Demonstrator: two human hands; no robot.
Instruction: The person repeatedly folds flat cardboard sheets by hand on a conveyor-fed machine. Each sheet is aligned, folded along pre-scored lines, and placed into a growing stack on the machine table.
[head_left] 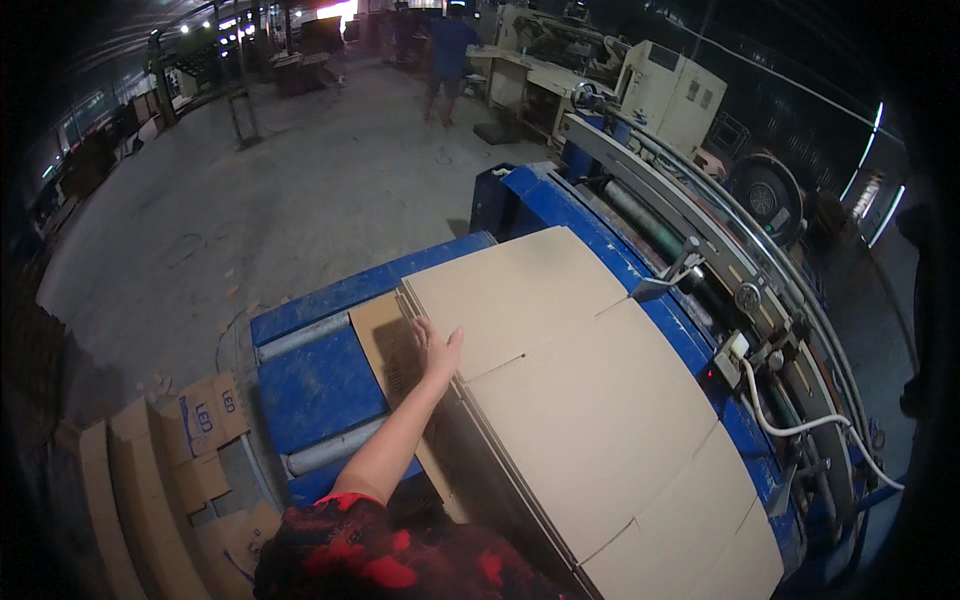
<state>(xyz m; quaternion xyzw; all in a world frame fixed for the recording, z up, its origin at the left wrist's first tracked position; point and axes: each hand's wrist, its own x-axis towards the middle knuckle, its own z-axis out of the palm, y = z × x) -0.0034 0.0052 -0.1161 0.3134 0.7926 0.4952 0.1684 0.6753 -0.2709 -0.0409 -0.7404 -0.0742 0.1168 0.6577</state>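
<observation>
A stack of brown cardboard sheets (560, 370), creased and slotted, lies on the blue machine bed. At the stack's left edge is my left hand (437, 353), its fingers stretched out and the thumb apart. It rests against the sheet edges near the far left corner and does not grip them. Under the pile, a lower cardboard piece (383, 338) sticks out to the left. My right hand does not show in the head view.
Rollers and a metal guide rail (690, 190) run along the machine's right side, with a white cable (800, 428) there. Blue slats and rollers (310, 385) lie left of the stack. Cardboard scraps (205, 415) lie at lower left. A person in blue (450, 50) stands far off.
</observation>
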